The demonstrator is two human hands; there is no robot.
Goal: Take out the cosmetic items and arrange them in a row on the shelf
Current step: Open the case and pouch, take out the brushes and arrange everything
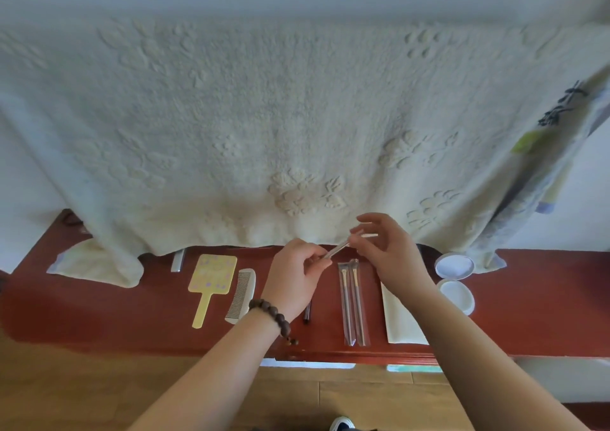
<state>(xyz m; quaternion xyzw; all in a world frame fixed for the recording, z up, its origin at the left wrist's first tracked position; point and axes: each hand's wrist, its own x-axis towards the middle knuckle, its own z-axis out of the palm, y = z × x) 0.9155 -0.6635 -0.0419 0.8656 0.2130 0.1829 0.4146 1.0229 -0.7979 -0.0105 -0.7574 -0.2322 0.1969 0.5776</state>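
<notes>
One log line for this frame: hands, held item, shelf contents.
left hand + right hand: both hold slim stick | shelf: hand mirror, comb, two brushes

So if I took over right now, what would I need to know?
Left hand: pinching one end of a thin wrapped stick. Right hand: fingertips on its other end, above the red shelf.
Already lying in a row: yellow hand mirror, white comb, a dark pencil partly under the left hand, two wrapped brushes, a white pouch, two round white cases.
Left to do: lay the stick into the row.
</notes>
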